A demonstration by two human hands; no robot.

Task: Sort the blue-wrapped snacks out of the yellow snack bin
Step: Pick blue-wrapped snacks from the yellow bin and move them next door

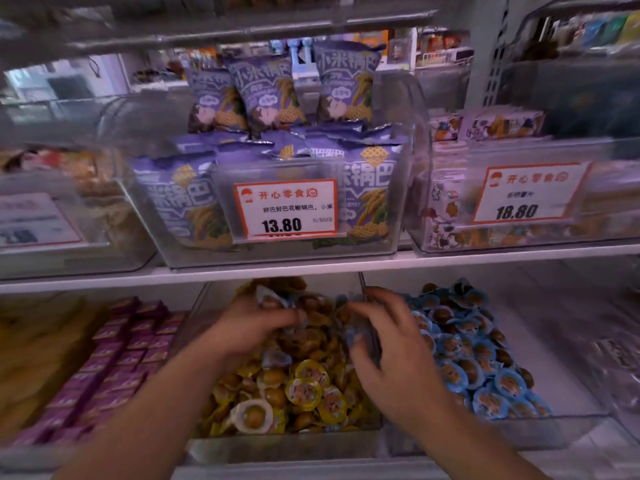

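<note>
- The left hand (254, 320) grips blue-wrapped snacks (268, 301) deep in the yellow snack bin (277, 445).
- The right hand (388, 341), fingers curled, reaches over the pile; blur hides whether it holds anything.
- The blue snack bin (571, 429) sits just beside.

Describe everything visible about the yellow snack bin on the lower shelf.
The yellow snack bin is a clear plastic box on the lower shelf, heaped with small round yellow-wrapped snacks. A few blue-wrapped snacks lie among them. The left hand and right hand reach into it; motion blur hides their grip.
</note>
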